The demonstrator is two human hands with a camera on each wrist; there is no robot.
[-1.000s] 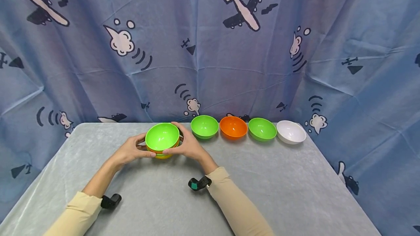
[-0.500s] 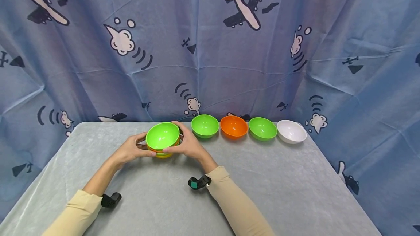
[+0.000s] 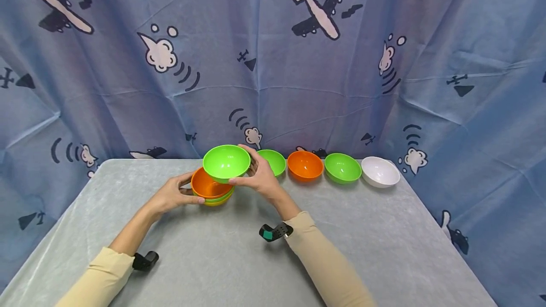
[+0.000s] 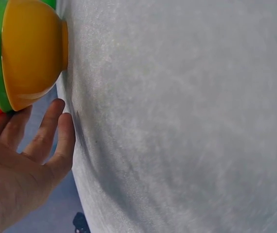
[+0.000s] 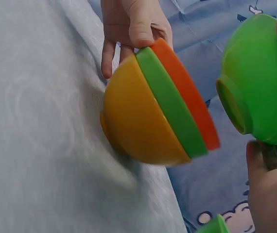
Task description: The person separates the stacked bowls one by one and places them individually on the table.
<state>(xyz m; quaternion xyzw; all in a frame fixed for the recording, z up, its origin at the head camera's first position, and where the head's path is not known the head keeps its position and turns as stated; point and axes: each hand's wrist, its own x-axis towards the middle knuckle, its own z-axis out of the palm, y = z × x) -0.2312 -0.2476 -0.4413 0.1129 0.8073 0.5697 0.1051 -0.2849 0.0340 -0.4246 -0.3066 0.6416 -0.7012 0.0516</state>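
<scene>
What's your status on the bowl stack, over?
Right hand holds green bowl lifted clear of stack. Left hand steadies stack: orange, green, yellow nested. Row of four bowls beyond, nothing blocking.

Both forearms, in beige sleeves, reach forward over the table. The left hand [image 3: 172, 196] sits low, palm turned inward, thumb on top and fingers [image 4: 41, 138] curved beneath in a grip. The right hand [image 3: 260, 177] is raised higher, wrist bent, thumb and fingertips pinching. A dark band circles each wrist.
</scene>
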